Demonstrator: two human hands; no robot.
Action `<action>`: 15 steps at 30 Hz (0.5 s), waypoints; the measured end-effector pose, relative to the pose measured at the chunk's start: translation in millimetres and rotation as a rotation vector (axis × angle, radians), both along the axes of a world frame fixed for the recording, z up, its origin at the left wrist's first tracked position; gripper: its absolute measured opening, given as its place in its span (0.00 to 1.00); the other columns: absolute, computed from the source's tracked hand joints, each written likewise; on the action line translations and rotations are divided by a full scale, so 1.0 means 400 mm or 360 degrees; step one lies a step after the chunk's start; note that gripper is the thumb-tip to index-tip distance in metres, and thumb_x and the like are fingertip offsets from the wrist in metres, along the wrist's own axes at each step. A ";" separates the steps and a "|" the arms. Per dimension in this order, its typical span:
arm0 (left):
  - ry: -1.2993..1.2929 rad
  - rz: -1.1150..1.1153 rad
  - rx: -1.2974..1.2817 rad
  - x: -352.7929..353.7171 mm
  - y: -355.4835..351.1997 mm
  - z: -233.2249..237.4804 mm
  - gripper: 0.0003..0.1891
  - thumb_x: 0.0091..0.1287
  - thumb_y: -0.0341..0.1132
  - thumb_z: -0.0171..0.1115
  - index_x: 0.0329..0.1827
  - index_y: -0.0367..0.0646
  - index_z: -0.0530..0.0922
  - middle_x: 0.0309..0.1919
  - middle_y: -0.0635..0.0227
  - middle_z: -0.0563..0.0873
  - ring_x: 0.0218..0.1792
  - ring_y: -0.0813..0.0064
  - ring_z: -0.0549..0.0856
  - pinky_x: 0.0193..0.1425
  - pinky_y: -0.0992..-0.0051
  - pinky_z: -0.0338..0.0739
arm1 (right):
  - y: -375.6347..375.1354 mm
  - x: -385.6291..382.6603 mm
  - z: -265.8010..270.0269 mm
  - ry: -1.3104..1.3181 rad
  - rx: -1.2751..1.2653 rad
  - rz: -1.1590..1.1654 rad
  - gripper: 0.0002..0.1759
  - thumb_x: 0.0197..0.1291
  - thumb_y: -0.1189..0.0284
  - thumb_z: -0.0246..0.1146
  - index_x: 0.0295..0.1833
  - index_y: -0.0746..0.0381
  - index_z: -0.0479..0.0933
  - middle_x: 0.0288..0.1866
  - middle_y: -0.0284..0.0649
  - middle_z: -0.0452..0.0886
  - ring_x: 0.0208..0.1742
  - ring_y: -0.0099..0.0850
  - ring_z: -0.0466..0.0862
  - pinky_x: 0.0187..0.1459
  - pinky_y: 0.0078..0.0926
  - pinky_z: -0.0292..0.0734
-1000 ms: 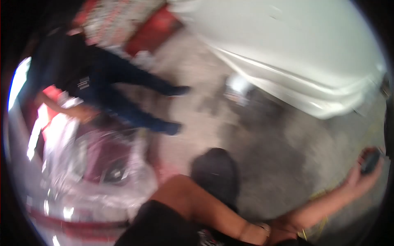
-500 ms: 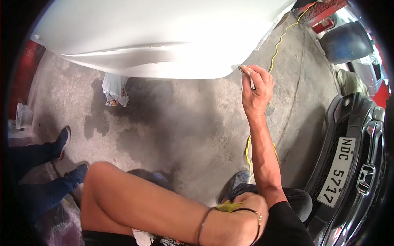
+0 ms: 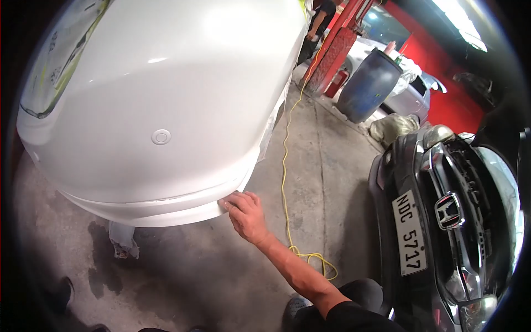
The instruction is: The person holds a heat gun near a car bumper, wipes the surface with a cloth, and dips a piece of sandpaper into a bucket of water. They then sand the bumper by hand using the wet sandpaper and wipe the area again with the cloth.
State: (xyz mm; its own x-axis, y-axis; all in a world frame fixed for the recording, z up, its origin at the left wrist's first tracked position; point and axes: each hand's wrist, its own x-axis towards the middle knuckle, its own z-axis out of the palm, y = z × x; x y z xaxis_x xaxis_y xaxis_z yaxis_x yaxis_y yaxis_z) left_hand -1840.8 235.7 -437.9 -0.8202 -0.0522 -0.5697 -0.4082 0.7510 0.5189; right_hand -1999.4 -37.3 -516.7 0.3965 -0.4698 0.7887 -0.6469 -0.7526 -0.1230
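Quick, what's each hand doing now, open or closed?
Left hand: not in view.
Right hand: partly curled at the white bumper; can't tell if it's holding anything.

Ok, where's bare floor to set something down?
Bare concrete lies between the yellow cord and the dark Honda, and in the wedge between the white car and the right forearm. It's crowded around the blue drum, fire extinguisher and red post.

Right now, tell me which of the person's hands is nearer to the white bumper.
Right. The right hand is at the white bumper's edge, near the picture-right end, apparently touching it. The left hand is out of view.
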 end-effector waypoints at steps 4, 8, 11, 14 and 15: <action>0.0056 -0.0067 -0.0021 -0.020 -0.027 0.010 0.12 0.75 0.37 0.63 0.50 0.45 0.93 0.43 0.58 0.96 0.43 0.63 0.96 0.42 0.60 0.88 | -0.052 -0.041 -0.040 0.0005 0.0264 -0.0292 0.24 0.61 0.77 0.70 0.63 0.52 0.88 0.60 0.33 0.86 0.67 0.37 0.84 0.72 0.52 0.71; 0.0146 -0.0116 0.0004 -0.046 -0.034 0.026 0.12 0.75 0.37 0.63 0.51 0.45 0.93 0.43 0.58 0.96 0.43 0.63 0.96 0.42 0.60 0.88 | -0.001 0.013 -0.057 0.0100 0.0110 0.0021 0.23 0.61 0.78 0.69 0.62 0.49 0.89 0.61 0.35 0.87 0.68 0.39 0.84 0.75 0.53 0.69; 0.0184 -0.0119 0.0061 -0.057 -0.033 0.046 0.12 0.75 0.37 0.63 0.52 0.45 0.92 0.43 0.58 0.96 0.43 0.62 0.96 0.42 0.60 0.88 | -0.079 -0.050 -0.170 0.0083 0.0164 -0.0440 0.27 0.63 0.78 0.68 0.67 0.47 0.88 0.60 0.35 0.87 0.68 0.37 0.84 0.77 0.58 0.66; 0.0051 -0.0049 0.0080 -0.030 -0.054 0.062 0.11 0.74 0.37 0.64 0.48 0.45 0.93 0.41 0.59 0.96 0.41 0.64 0.95 0.41 0.63 0.87 | -0.050 -0.010 -0.103 0.0068 0.0021 -0.0042 0.25 0.65 0.80 0.66 0.65 0.48 0.89 0.61 0.34 0.87 0.69 0.38 0.84 0.79 0.56 0.61; 0.0088 0.0054 0.0131 -0.017 -0.070 0.086 0.10 0.74 0.36 0.65 0.46 0.45 0.93 0.40 0.60 0.96 0.40 0.64 0.95 0.40 0.63 0.87 | -0.061 -0.023 -0.126 0.0092 -0.0011 -0.0060 0.25 0.65 0.80 0.66 0.65 0.48 0.89 0.61 0.34 0.87 0.69 0.38 0.84 0.79 0.55 0.60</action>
